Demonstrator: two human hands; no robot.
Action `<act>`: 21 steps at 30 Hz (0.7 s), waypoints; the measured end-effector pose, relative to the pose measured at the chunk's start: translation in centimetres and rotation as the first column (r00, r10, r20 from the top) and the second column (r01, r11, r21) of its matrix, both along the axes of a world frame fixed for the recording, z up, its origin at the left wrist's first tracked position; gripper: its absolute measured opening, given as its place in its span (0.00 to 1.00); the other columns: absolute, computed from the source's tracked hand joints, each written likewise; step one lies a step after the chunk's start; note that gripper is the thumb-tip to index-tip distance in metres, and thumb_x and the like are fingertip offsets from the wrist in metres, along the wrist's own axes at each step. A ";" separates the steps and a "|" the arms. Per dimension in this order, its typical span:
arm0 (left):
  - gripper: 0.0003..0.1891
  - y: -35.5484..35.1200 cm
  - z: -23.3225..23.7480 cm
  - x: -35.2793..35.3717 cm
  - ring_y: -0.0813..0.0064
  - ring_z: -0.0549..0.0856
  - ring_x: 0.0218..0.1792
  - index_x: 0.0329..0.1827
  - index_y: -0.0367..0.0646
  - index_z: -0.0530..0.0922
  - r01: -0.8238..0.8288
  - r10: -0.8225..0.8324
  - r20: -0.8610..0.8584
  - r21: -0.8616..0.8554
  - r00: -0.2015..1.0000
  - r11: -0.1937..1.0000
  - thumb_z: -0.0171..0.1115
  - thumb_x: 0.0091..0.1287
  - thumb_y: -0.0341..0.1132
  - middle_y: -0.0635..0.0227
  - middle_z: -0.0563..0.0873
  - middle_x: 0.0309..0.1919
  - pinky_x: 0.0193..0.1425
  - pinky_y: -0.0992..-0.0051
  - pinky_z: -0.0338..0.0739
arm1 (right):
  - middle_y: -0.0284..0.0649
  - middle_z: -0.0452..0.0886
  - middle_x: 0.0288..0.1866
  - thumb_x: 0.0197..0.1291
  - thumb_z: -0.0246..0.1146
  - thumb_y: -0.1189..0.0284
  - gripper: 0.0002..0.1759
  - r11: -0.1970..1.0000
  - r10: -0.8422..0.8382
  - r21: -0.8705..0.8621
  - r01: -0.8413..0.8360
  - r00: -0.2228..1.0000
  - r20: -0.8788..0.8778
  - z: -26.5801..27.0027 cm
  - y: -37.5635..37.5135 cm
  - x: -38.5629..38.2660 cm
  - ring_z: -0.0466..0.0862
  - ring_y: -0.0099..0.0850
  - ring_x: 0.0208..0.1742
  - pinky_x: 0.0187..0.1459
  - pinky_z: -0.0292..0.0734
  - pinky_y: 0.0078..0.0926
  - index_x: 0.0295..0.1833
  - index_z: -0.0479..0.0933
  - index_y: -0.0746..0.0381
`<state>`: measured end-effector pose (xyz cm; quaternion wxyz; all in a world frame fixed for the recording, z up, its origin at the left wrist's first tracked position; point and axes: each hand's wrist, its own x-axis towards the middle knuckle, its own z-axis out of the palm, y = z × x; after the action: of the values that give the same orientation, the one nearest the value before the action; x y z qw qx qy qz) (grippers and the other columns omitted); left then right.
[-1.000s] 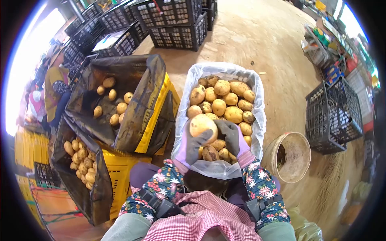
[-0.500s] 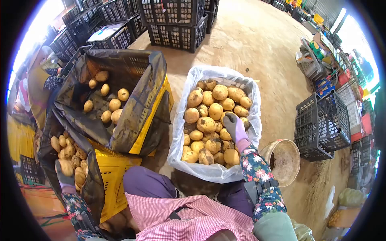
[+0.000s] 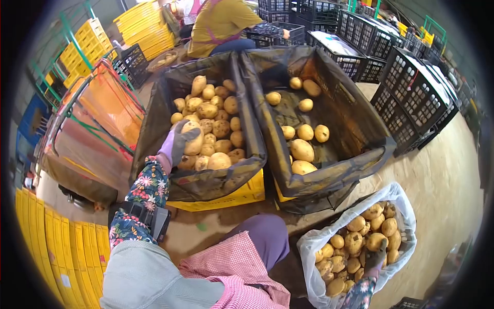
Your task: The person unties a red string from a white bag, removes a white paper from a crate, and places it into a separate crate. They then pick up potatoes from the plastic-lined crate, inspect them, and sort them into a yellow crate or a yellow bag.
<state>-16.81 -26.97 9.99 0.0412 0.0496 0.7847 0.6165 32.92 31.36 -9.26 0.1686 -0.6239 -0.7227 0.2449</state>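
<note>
Over the left crate [image 3: 247, 186], lined with dark plastic and filled with several potatoes, my gloved left hand [image 3: 178, 141] is closed round a large potato [image 3: 192, 138]. My gloved right hand [image 3: 376, 257] is at the lower right, its fingers on a potato [image 3: 375, 241] in the crate lined with white plastic [image 3: 306, 257], among several other potatoes. Between them stands a second dark-lined crate [image 3: 337, 175] with fewer potatoes spread over its bottom.
A co-worker in a yellow top [image 3: 218, 23] sits behind the dark-lined crates. Black crates [image 3: 411, 98] are stacked at the right. Yellow crates [image 3: 56, 247] line the lower left, beside an orange-covered cart [image 3: 103, 118].
The view has swung left, bringing the dark-lined crates to the middle and the white-lined crate to the lower right. My left hand still has a potato; my right hand stays at the white-lined crate.
</note>
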 end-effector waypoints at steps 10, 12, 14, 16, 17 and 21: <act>0.22 13.8 7.5 1.9 0.69 0.84 0.46 0.58 0.40 0.74 0.235 -0.552 0.123 0.814 0.825 0.532 0.56 0.71 0.48 0.61 0.83 0.49 0.50 0.67 0.83 | 0.47 0.78 0.55 0.63 0.60 0.58 0.30 0.872 -0.356 -0.394 -0.290 0.176 -0.918 12.9 -11.2 1.6 0.81 0.43 0.53 0.50 0.80 0.45 0.65 0.66 0.63; 0.19 19.3 8.0 2.1 0.78 0.83 0.40 0.54 0.38 0.76 0.564 -0.621 -0.075 0.513 0.780 0.647 0.56 0.72 0.45 0.68 0.84 0.42 0.44 0.77 0.79 | 0.46 0.78 0.56 0.63 0.60 0.60 0.29 0.853 -0.375 -0.372 -0.366 0.067 -0.925 14.9 -12.9 -0.4 0.81 0.43 0.54 0.51 0.80 0.46 0.65 0.66 0.62; 0.16 24.3 7.2 3.6 0.79 0.81 0.35 0.49 0.38 0.77 0.746 -0.741 -0.123 0.230 0.660 0.626 0.57 0.71 0.43 0.70 0.82 0.36 0.39 0.78 0.77 | 0.46 0.77 0.57 0.63 0.60 0.61 0.28 0.843 -0.409 -0.369 -0.391 -0.019 -0.913 16.4 -14.6 -1.5 0.80 0.43 0.55 0.52 0.81 0.46 0.65 0.66 0.62; 0.12 28.6 2.9 3.1 0.77 0.78 0.28 0.39 0.41 0.78 0.815 -0.845 -0.056 0.304 0.532 0.493 0.59 0.69 0.42 0.72 0.79 0.27 0.32 0.76 0.73 | 0.45 0.77 0.58 0.64 0.60 0.62 0.27 0.835 -0.453 -0.386 -0.393 -0.089 -0.887 17.6 -16.1 -1.9 0.80 0.44 0.56 0.53 0.81 0.47 0.65 0.66 0.62; 0.13 30.1 1.3 2.5 0.75 0.77 0.27 0.37 0.44 0.78 0.830 -0.883 -0.040 0.362 0.468 0.424 0.59 0.67 0.45 0.69 0.79 0.25 0.31 0.75 0.73 | 0.45 0.77 0.59 0.64 0.60 0.63 0.27 0.830 -0.470 -0.396 -0.394 -0.111 -0.875 18.0 -16.5 -1.7 0.80 0.44 0.56 0.53 0.81 0.48 0.65 0.66 0.61; 0.15 33.3 1.1 4.6 0.73 0.78 0.33 0.48 0.43 0.76 0.500 -0.526 0.215 0.165 0.823 0.850 0.56 0.68 0.45 0.66 0.79 0.36 0.37 0.73 0.75 | 0.42 0.78 0.57 0.66 0.60 0.64 0.26 0.788 -0.504 -0.427 -0.444 -0.066 -0.861 19.5 -17.0 -0.6 0.80 0.37 0.57 0.57 0.79 0.37 0.66 0.67 0.61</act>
<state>-12.22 6.29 11.12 0.3025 0.1820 0.6982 0.6229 32.30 14.39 10.27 0.4324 -0.2692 -0.2164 0.8329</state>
